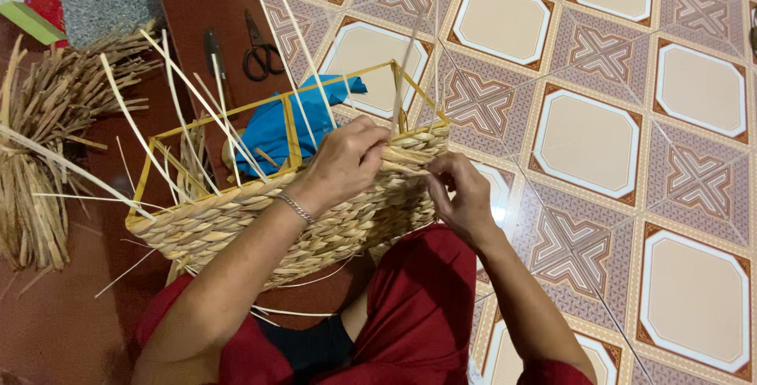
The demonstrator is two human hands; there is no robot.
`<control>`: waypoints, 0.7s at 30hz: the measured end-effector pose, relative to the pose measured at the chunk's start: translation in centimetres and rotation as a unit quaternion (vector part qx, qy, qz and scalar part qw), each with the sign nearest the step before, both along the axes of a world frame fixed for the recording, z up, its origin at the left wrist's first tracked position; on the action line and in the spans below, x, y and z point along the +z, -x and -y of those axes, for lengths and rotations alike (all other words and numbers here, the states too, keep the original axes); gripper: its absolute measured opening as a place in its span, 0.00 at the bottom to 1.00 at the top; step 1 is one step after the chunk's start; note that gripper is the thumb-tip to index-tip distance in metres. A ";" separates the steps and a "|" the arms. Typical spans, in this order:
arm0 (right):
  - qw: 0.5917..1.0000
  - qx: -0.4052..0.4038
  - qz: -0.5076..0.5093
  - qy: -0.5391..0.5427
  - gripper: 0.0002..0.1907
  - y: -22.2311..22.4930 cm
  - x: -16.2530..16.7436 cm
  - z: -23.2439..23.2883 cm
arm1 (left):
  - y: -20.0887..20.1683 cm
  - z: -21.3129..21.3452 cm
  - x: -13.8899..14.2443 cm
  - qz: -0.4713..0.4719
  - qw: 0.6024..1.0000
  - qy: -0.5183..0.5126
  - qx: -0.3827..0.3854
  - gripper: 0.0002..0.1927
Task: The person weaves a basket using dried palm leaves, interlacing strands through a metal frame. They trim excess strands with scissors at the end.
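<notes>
basket: half-woven, tipped on the lap so its rim faces the hands
left hand: clamps the top braid, steadying it
right hand: pinches a strand at the rim's right end
scissors: far left

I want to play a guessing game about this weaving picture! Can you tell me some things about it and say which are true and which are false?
1. Both hands touch the woven basket. True: the left hand and the right hand pinch strands at its top edge.
2. The scissors are in the right hand. False: they lie on the brown board, away from both hands.
3. A blue cloth sits inside the basket frame. True.
4. The dry straw bundle lies on the patterned tiles. False: it lies on the plain brown floor, on the left.
5. The left wrist wears a bracelet. True.
</notes>
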State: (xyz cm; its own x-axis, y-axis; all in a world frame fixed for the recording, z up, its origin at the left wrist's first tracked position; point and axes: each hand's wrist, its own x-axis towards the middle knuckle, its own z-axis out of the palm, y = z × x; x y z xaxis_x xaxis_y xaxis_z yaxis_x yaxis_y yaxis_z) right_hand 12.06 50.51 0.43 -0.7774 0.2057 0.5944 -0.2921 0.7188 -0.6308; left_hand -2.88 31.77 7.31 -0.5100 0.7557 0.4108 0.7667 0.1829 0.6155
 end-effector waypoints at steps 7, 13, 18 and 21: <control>0.999 0.027 0.034 0.016 0.11 0.5 1.7 2.1 | -0.1 1.3 0.6 -0.023 0.997 0.029 -0.061 0.22; 0.968 -0.088 -0.092 -0.217 0.09 0.2 5.1 1.3 | -0.9 1.1 0.4 -0.153 0.983 0.076 -0.061 0.28; 0.908 -0.064 -0.188 -0.369 0.10 0.9 7.9 1.8 | -1.0 0.4 -0.2 -0.270 0.959 0.068 -0.051 0.24; 0.879 -0.051 -0.216 -0.422 0.13 0.7 9.5 1.6 | -0.9 0.3 -0.1 -0.252 0.966 0.021 -0.048 0.19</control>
State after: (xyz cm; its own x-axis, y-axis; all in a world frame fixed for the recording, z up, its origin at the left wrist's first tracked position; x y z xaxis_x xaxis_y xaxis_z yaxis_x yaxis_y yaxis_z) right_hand 11.40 48.95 9.89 -0.4449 -0.3956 0.8035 -0.2804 0.9136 0.2945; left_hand -2.03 31.48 7.17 -0.1801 0.8108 0.5569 0.9818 0.1133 0.1525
